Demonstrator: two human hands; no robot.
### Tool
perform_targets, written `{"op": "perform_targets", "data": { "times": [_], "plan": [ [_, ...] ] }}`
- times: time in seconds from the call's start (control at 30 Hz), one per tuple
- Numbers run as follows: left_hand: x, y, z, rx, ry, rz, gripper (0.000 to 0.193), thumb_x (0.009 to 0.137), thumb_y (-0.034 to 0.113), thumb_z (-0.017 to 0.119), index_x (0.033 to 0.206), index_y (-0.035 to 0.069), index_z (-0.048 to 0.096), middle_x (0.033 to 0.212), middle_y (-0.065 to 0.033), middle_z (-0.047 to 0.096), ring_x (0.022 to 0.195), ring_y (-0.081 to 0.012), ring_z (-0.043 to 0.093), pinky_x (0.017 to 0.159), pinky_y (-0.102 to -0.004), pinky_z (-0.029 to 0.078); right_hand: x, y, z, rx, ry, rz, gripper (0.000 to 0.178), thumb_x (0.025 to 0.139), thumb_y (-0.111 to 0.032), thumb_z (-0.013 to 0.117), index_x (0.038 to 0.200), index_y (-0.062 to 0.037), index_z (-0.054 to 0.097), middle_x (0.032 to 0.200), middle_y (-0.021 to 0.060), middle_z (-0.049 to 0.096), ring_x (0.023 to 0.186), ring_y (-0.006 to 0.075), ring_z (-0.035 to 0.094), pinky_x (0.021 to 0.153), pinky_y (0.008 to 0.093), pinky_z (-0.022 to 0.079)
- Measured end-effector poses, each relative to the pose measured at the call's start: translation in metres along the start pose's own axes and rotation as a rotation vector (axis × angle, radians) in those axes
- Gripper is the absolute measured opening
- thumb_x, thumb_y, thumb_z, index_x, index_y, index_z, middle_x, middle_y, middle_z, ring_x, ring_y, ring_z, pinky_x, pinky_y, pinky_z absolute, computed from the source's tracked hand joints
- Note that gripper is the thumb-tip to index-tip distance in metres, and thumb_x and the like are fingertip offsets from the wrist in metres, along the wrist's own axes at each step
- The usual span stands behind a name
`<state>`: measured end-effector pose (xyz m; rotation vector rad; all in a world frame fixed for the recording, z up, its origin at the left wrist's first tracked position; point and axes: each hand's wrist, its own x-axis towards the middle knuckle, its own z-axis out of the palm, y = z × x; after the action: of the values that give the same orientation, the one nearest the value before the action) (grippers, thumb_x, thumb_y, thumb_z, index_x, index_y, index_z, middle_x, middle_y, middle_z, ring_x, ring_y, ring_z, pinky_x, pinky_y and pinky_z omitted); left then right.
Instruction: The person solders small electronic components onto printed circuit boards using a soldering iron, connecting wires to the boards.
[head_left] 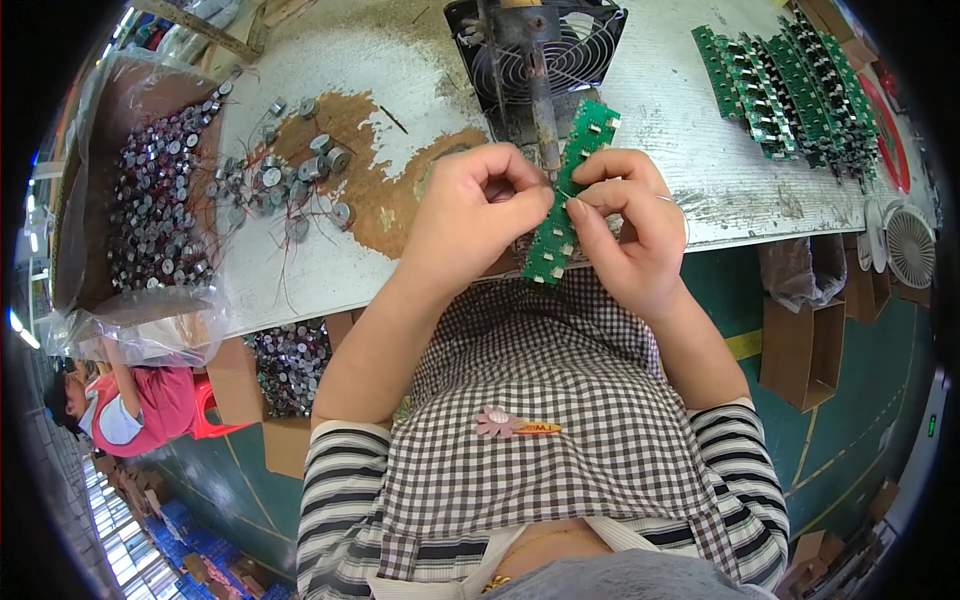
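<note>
A long green circuit board strip (549, 250) with small white connectors along it slants between my hands, over the table's front edge. The thumb and index finger of my left hand (478, 210) are pinched together at the strip's left side; what they hold is too small to make out. My right hand (640, 235) grips the strip from its right side, fingertips at its middle and thumb below. Just above the fingertips, a metal rod like a soldering iron (542, 110) points down from a stand, its tip close to the strip.
A black fan (590, 50) stands behind the rod. At left, a plastic-lined box (80, 190) holds many small round motors with wires; more motors (272, 177) lie loose beside it. Stacked green strips (790, 95) lie at right. A person in pink (160, 405) is beyond the table, lower left.
</note>
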<state>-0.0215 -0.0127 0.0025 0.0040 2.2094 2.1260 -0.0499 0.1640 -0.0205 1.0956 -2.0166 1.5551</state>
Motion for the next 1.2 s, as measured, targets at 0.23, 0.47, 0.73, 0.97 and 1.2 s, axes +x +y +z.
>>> {"op": "perform_targets", "data": {
  "times": [0.23,0.47,0.73,0.97,1.2],
  "plan": [
    [-0.008,0.004,0.004,-0.023,0.028,-0.068,0.009,0.074,0.003,0.063,0.069,0.000,0.057,0.062,0.0027,0.055,0.056,-0.0014,0.047,0.048,-0.0193,0.037,-0.010,-0.004,0.006,0.073,0.019,0.066,0.014,0.074,0.008,0.066,0.083,0.0024,0.057,0.095,0.0152,0.057,0.068,0.0150,0.058,0.055,0.0231,0.048],
    [-0.010,0.000,-0.006,0.107,-0.128,0.028,0.010,0.075,0.008,0.069,0.078,0.003,0.061,0.063,0.0038,0.054,0.055,-0.0024,0.046,0.048,-0.0187,0.037,-0.012,-0.002,0.000,0.160,0.125,0.204,0.006,0.081,0.008,0.059,0.082,0.0033,0.055,0.090,0.0136,0.058,0.073,0.0167,0.055,0.061,0.0251,0.045],
    [-0.042,0.041,-0.107,0.847,0.715,0.463,0.019,0.072,0.004,0.070,0.091,0.003,0.067,0.084,-0.0070,0.060,0.076,-0.0217,0.060,0.067,-0.0311,0.046,-0.021,0.006,0.002,0.312,0.158,0.341,0.003,0.090,0.002,0.054,0.086,0.0032,0.054,0.096,0.0129,0.058,0.067,0.0090,0.053,0.059,0.0201,0.047],
    [-0.053,0.016,-0.144,1.159,0.492,0.297,0.016,0.075,0.007,0.068,0.090,0.003,0.067,0.079,-0.0104,0.060,0.073,-0.0270,0.060,0.062,-0.0349,0.046,-0.018,0.008,0.004,0.300,0.131,0.338,0.004,0.090,0.002,0.054,0.086,0.0031,0.053,0.095,0.0123,0.058,0.067,0.0085,0.053,0.060,0.0200,0.047],
    [-0.015,-0.017,-0.142,1.717,0.549,0.318,0.006,0.070,0.008,0.063,0.068,0.006,0.058,0.075,-0.0091,0.058,0.072,-0.0270,0.059,0.063,-0.0386,0.047,-0.019,0.005,0.005,0.309,0.134,0.357,0.005,0.089,0.002,0.055,0.085,0.0029,0.053,0.095,0.0116,0.057,0.067,0.0084,0.053,0.061,0.0199,0.046]
  ]
}}
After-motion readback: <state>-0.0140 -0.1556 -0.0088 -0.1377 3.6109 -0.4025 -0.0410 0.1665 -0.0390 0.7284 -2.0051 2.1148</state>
